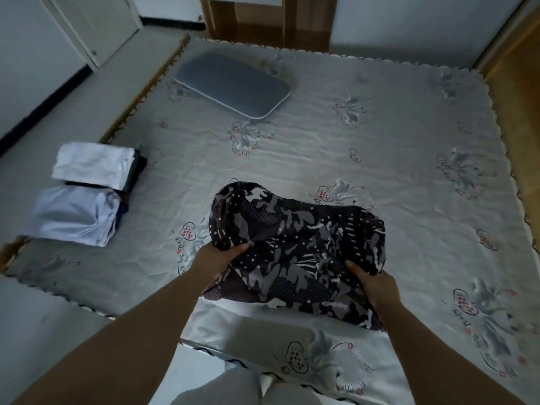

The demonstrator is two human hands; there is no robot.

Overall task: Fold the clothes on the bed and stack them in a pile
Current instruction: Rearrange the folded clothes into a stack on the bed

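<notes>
While both hands work at the lower middle of the frame, the dark patterned garment [295, 252] sits bunched on the bed [380, 135], its near edge lifted off the quilted cover. The left hand [217, 255] grips the garment's left side, fingers curled into the cloth with the thumb on top; the right hand [375, 283] holds the right side, thumb pressed over a fold and the other fingers hidden underneath. It looks thin, limp and light, so I'd expect it to sag and slide unless taken by a hem or seam at two corners and pulled taut before folding. At the left edge of the frame lie two folded stacks, a white-topped pile [93, 166] and a pale blue-topped pile [77, 214], touching each other. A grey pillow [232, 84] rests in the upper middle.
</notes>
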